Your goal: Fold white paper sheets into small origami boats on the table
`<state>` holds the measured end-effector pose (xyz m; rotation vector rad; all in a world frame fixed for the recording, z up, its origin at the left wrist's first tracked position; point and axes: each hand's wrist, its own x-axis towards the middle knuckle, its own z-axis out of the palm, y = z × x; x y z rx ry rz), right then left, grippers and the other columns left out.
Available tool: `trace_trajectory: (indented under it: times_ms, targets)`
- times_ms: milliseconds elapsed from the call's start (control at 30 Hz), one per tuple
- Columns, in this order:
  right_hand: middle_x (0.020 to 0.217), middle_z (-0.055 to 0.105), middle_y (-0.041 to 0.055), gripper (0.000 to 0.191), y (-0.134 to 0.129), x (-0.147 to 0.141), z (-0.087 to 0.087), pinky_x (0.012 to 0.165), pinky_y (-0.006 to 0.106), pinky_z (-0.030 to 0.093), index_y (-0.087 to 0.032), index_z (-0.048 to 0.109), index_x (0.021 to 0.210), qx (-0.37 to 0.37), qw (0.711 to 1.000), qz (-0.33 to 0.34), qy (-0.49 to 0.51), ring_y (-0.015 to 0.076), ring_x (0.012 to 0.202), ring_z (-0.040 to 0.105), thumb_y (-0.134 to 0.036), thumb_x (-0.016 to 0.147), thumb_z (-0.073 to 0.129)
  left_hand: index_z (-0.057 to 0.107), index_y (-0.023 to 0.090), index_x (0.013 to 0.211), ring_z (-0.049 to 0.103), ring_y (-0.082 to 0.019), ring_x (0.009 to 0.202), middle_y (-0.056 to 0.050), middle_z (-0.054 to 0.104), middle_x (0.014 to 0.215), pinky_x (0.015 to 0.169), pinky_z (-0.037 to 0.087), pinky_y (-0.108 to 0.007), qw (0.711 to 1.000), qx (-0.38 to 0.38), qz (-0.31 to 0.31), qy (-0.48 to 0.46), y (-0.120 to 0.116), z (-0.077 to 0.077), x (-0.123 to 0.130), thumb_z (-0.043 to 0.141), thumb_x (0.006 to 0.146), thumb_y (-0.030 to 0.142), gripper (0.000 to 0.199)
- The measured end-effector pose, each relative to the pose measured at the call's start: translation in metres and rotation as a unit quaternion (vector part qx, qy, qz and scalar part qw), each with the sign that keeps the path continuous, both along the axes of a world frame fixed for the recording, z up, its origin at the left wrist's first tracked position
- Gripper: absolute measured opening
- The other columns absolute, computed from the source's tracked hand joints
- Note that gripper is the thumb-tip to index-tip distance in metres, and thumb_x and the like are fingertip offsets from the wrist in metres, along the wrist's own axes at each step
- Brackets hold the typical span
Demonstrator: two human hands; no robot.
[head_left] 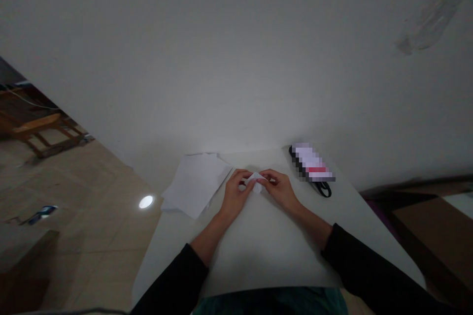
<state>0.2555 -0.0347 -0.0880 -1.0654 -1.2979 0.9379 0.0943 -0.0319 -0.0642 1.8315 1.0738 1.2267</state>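
Note:
A small folded piece of white paper (257, 186) is held between both hands, just above the white table (266, 251). My left hand (236, 191) pinches its left side, thumb and fingers closed on it. On the right side, my right hand (278, 188) grips the same paper with thumb and forefinger. The paper has a pointed top and a crease down its middle. Left of my left hand lies a loose pile of white paper sheets (197, 182).
A phone with a blurred-out screen (311, 162) lies at the table's back right, a black strap (324, 189) beside it. Behind the table stands a grey wall (236, 59). A wooden chair (37, 125) is on the floor at far left.

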Motion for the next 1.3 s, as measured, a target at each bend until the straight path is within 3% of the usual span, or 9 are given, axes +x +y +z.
trace_trajectory:
  times_ms: [133, 300, 467, 667, 833, 1300]
  targets:
    - [0.075, 0.065, 0.0022, 0.020, -0.002, -0.001, 0.000, 0.058, 0.026, 0.045, -0.021, 0.070, 0.083, 0.022, 0.999, 0.002, -0.045, 0.0172, 0.070, 0.058, -0.040, 0.078, 0.070, 0.072, 0.020, 0.089, 0.061, -0.017, 0.083, -0.004, 0.067, 0.088, 0.075, 0.047, -0.027, 1.000, -0.006, -0.005, -0.008, 0.003, -0.004, -0.002, 0.063, 0.087, 0.034, 0.017]
    - [0.080, 0.065, 0.0028, 0.018, -0.008, -0.003, 0.009, 0.057, 0.026, 0.044, -0.021, 0.069, 0.092, 0.090, 0.988, -0.010, -0.127, 0.0158, 0.069, 0.058, -0.035, 0.084, 0.064, 0.070, 0.019, 0.091, 0.059, -0.017, 0.080, -0.003, 0.068, 0.085, 0.077, 0.044, -0.029, 0.998, 0.031, -0.015, 0.043, 0.003, -0.007, -0.003, 0.063, 0.088, 0.031, 0.014]
    - [0.076, 0.059, 0.0024, 0.011, -0.013, -0.003, 0.017, 0.055, 0.025, 0.044, -0.019, 0.067, 0.088, 0.156, 0.972, -0.013, -0.177, 0.0143, 0.066, 0.055, -0.025, 0.086, 0.058, 0.068, 0.019, 0.086, 0.058, -0.018, 0.083, -0.002, 0.064, 0.080, 0.082, 0.041, -0.033, 0.991, 0.083, 0.008, 0.107, 0.001, -0.004, -0.001, 0.062, 0.089, 0.029, 0.012]
    - [0.077, 0.055, 0.0020, 0.004, -0.015, -0.004, 0.018, 0.047, 0.020, 0.040, -0.020, 0.060, 0.077, 0.159, 0.969, -0.045, -0.184, 0.0141, 0.069, 0.054, -0.017, 0.080, 0.058, 0.067, 0.021, 0.084, 0.057, -0.019, 0.087, 0.000, 0.064, 0.081, 0.087, 0.036, -0.036, 0.976, 0.117, 0.044, 0.176, -0.003, -0.002, 0.000, 0.063, 0.088, 0.025, 0.007]
    - [0.074, 0.054, 0.0009, 0.005, -0.017, -0.005, 0.017, 0.046, 0.019, 0.040, -0.019, 0.057, 0.075, 0.150, 0.968, -0.068, -0.191, 0.0130, 0.065, 0.053, -0.017, 0.080, 0.057, 0.067, 0.023, 0.089, 0.056, -0.020, 0.102, 0.000, 0.067, 0.092, 0.094, 0.031, -0.040, 0.970, 0.137, 0.059, 0.193, -0.006, -0.002, 0.000, 0.064, 0.088, 0.024, 0.003]
    - [0.080, 0.059, 0.0038, 0.012, -0.023, -0.011, 0.014, 0.049, 0.023, 0.044, -0.017, 0.065, 0.082, 0.086, 0.973, -0.116, -0.182, 0.0158, 0.070, 0.058, -0.021, 0.082, 0.054, 0.069, 0.026, 0.093, 0.050, -0.021, 0.110, -0.003, 0.063, 0.112, 0.096, 0.033, -0.041, 0.958, 0.180, 0.069, 0.212, -0.008, -0.003, -0.002, 0.065, 0.087, 0.023, 0.008]
